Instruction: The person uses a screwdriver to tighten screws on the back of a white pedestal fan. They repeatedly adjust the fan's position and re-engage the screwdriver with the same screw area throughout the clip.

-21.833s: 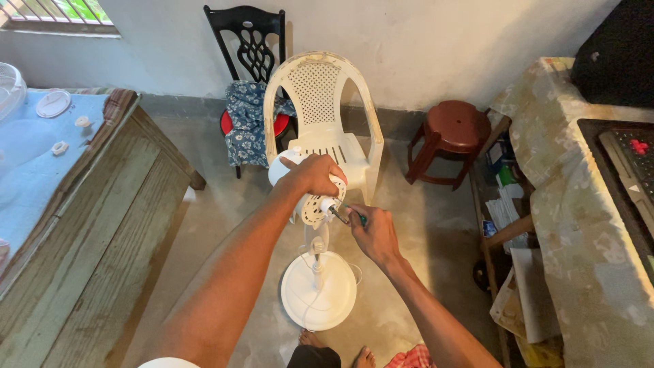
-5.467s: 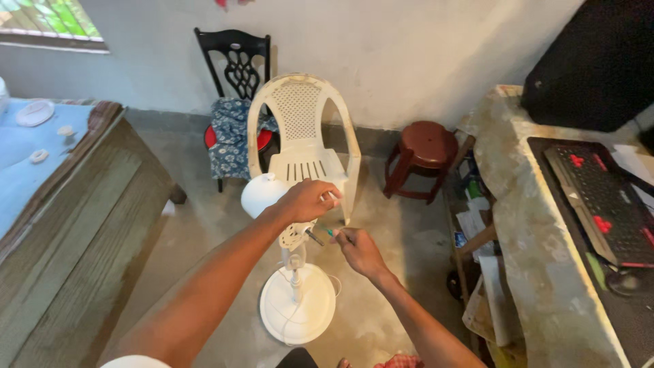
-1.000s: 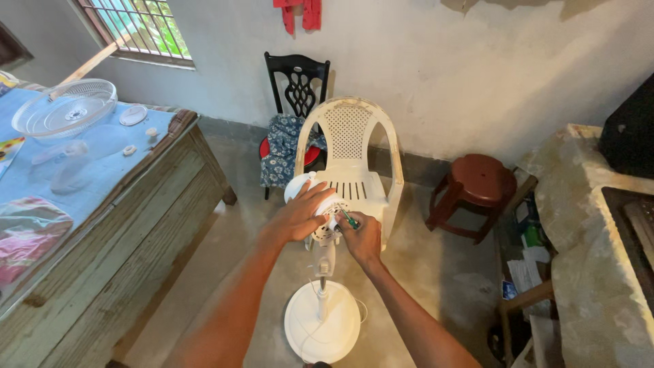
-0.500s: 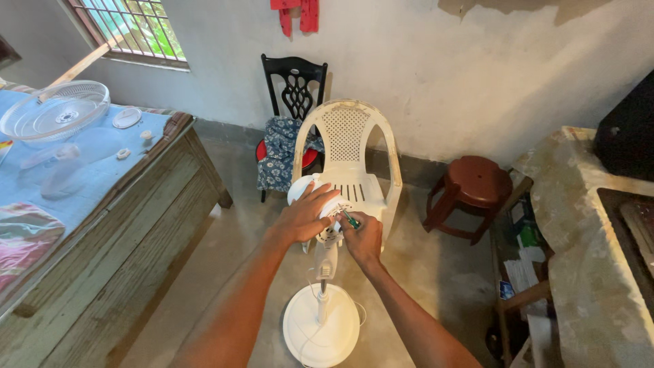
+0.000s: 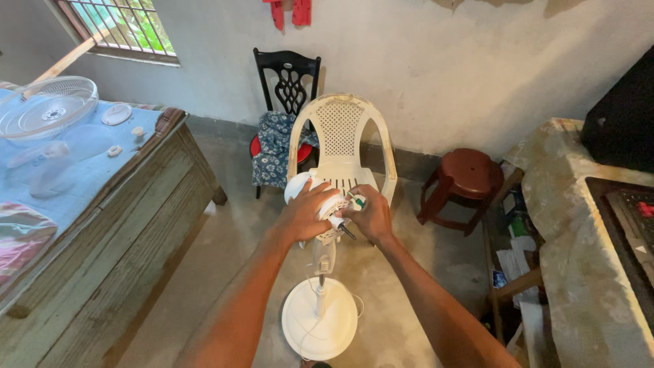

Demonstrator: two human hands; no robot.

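The white fan motor head [image 5: 325, 204] sat atop its stand, clamped under the left hand [image 5: 304, 215]; the right hand [image 5: 370, 215] pinched a screwdriver [image 5: 347, 232] beside it. It looked top-heavy, rigid plastic, best gripped around the housing. Below stood the round base [image 5: 320, 328]; beyond, a plastic chair [image 5: 340, 146].

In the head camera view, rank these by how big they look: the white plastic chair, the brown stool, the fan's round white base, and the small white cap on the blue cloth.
1. white plastic chair
2. brown stool and round white base: alike, and the base sits nearer the camera, so unranked
3. small white cap
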